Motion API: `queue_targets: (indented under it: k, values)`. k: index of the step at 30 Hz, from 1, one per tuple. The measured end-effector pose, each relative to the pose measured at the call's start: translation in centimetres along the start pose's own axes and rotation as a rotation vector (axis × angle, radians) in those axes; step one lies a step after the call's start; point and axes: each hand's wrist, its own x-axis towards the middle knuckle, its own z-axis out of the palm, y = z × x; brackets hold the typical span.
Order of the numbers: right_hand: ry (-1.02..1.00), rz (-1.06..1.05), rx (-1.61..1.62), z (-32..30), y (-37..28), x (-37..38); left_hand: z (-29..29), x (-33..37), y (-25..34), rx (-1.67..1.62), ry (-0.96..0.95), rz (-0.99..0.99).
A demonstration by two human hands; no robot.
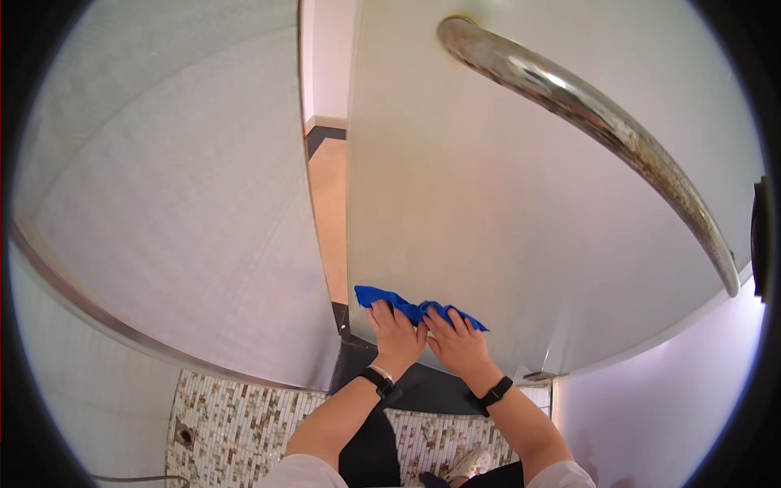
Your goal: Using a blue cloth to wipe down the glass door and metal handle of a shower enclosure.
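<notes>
Cloth (pixel 376 295), blue, lies bunched against the lower left of the door (pixel 488 187). Left hand (pixel 399 336) and right hand (pixel 461 345) rest on it, fingers partly spread; thumb pinch: cannot tell. Smoothing folds, pressing evenly should improve contact.

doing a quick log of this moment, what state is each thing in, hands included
blue cloth: bunched, against the pale door's lower part
left hand: fingers laid over the cloth
right hand: fingers laid over the cloth, beside the left hand
pale door: ajar, gap along its left edge
metal handle: fixed to the door, shiny in places, brownish spots
dark wristbands: fastened, one on each wrist
</notes>
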Motion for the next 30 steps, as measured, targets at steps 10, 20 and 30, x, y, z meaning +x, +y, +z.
queue_targets:
  k: [10,20,30]
  values:
    - [0.455,0.473,0.043,-9.7,5.5,5.2,-8.3,11.6,9.3,-0.146,0.426,0.290]
    - [0.203,0.286,-0.242,0.9,4.4,-5.4,4.4,0.8,5.3,0.025,0.226,0.231]
    - [0.464,0.550,-0.082,-8.1,9.8,-2.8,-2.7,5.5,13.3,-0.075,0.316,0.326]
